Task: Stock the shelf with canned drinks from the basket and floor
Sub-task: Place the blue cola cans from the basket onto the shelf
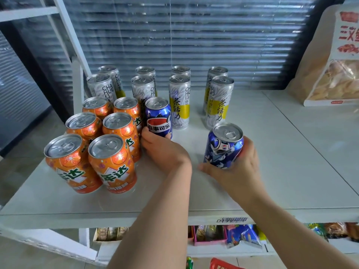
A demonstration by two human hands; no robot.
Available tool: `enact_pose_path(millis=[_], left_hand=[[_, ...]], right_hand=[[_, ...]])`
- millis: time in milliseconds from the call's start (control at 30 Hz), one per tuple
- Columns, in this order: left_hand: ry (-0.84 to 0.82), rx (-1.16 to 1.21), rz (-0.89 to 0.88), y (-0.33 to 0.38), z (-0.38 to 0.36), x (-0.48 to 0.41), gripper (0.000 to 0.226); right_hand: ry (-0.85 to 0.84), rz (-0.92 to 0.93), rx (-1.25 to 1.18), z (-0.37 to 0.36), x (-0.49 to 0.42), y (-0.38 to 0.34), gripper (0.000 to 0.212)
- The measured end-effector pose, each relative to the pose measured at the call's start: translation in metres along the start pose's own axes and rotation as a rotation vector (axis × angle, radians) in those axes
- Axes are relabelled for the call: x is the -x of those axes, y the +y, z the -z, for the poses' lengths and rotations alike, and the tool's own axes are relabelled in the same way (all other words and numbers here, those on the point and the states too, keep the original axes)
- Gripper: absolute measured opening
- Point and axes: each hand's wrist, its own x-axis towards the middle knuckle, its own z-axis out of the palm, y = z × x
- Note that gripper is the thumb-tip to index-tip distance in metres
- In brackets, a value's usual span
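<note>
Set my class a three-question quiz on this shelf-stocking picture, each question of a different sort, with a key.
1. How many orange cans stand on the shelf?
2. True or false: the right hand grips a tall white can.
3. The blue can in the left hand is: A) beside the orange cans; B) on the floor; C) on top of a snack bag.

Key
1. Six.
2. False: it grips the other blue can.
3. A.
</note>
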Motion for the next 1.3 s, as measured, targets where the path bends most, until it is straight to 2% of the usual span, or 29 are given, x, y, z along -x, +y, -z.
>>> enact_pose_path(millis=[67, 167, 267, 367, 500, 567, 933, 1300], left_hand=[[0.002, -0.001, -0.004, -0.001, -0.002, 0.000, 0.059], [0.003, -0.010, -0.003, -0.001, -0.002, 0.000, 0.060], [0.012, -0.022, -0.006, -0.001, -0.001, 0.000, 0.061], [0.021, -0.041, -0.024, -0.001, -0.001, 0.001, 0.061], [0.008, -0.052, -0.012, -0.001, 0.000, 0.000, 0.061], [0.001, -0.052, 0.004, 0.000, 0.001, 0.001, 0.061], [0.048, -0.024, -0.055, -0.002, 0.001, 0.000, 0.060], [0.025, 0.010, -0.037, -0.002, 0.000, -0.001, 0.058]], right_hand=[[-0.051, 0.006, -0.052, 0.001, 0.003, 0.002, 0.108], [-0.129, -0.019, -0.154, 0.009, 0.008, 0.007, 0.086], [-0.081, 0.007, -0.107, 0.016, 0.010, 0.010, 0.093], [-0.150, 0.022, -0.074, 0.022, 0.010, 0.006, 0.102], [-0.160, 0.029, -0.078, 0.025, 0.010, 0.007, 0.071], [-0.124, 0.012, -0.057, 0.018, 0.005, 0.007, 0.066], [-0.111, 0.033, -0.027, -0.031, -0.059, -0.021, 0.074], [-0.057, 0.035, -0.032, -0.061, -0.077, -0.027, 0.079]])
